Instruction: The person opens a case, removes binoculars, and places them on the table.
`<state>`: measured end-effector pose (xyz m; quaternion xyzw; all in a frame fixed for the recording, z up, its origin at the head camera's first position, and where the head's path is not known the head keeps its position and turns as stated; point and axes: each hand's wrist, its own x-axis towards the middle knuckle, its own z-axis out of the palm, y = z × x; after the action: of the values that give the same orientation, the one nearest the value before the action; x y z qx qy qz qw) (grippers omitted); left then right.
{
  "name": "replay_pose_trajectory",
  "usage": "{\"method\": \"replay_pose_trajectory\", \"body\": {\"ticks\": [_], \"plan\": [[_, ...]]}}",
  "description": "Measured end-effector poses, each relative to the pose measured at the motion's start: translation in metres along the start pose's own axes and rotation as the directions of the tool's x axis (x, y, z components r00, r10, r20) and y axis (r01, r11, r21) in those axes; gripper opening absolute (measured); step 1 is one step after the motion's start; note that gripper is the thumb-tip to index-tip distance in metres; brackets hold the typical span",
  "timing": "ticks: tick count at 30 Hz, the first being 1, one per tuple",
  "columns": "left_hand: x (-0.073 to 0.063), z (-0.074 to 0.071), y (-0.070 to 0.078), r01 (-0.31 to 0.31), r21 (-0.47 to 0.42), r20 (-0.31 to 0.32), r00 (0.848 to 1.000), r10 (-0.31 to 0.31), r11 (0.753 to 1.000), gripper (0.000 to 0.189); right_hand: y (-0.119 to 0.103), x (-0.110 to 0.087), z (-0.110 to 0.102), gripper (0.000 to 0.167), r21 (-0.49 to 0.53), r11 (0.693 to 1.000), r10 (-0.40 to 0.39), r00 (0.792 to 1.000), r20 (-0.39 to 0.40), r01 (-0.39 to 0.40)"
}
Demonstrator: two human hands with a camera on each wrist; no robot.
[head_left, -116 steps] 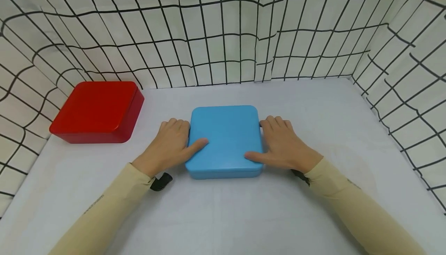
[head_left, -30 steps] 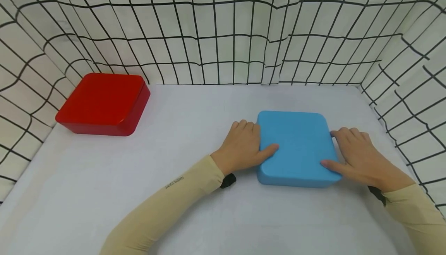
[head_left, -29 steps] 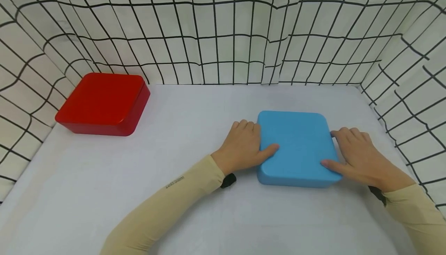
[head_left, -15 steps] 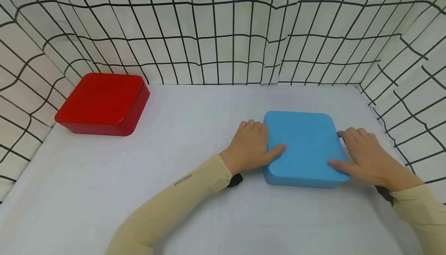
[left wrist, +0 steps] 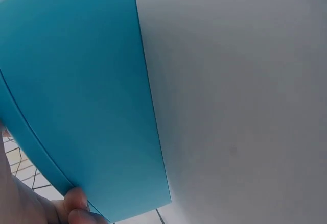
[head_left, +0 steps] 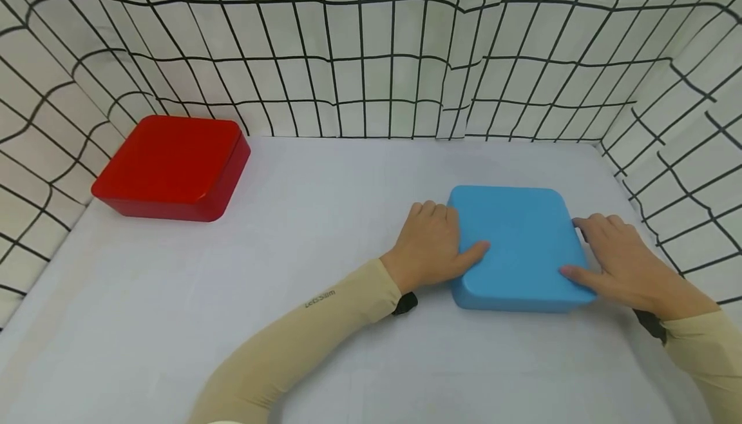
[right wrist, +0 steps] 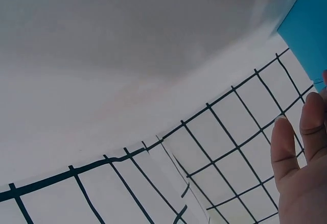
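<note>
A light-blue, round-cornered lidded box [head_left: 522, 243] sits right of centre on the white tabletop in the head view. My left hand [head_left: 431, 243] grips its left side, with the thumb lying on the lid and the fingers against the side wall. At the opposite side my right hand [head_left: 628, 266] holds it likewise, thumb over the lid's right edge. In the left wrist view, the box's side wall [left wrist: 92, 101] shows a seam below the lid, fingertips close to it. Only a corner of the box [right wrist: 304, 40] appears in the right wrist view, beside the fingers.
A red box [head_left: 171, 166] of similar shape stands at the far left. White walls with a black grid pattern [head_left: 359, 57] enclose the back and sides of the white table [head_left: 324, 218]. The right wall runs close beyond my right hand.
Both hands have moved the blue box from the middle of the table to the right, slowly over the last second. They keep the same hold. The red box stays in place.
</note>
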<state>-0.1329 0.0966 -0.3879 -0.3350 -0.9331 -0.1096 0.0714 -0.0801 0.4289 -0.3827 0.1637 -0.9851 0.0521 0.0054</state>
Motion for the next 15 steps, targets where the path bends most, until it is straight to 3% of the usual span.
{"method": "replay_pose_trajectory", "body": {"ticks": [6, 15], "plan": [[0.0024, 0.0020, 0.0035, -0.002, 0.030, -0.035, 0.999, 0.003, 1.000, 0.057, 0.0012, -0.0030, -0.0003, 0.087, 0.010, 1.000, 0.015, 1.000, -0.006, -0.015], [0.0004, 0.0007, 0.0030, 0.010, 0.009, -0.012, 1.000, -0.010, 1.000, 0.056, -0.0035, -0.0019, -0.0027, 0.084, 0.052, 0.998, 0.033, 0.999, 0.032, -0.034]]}}
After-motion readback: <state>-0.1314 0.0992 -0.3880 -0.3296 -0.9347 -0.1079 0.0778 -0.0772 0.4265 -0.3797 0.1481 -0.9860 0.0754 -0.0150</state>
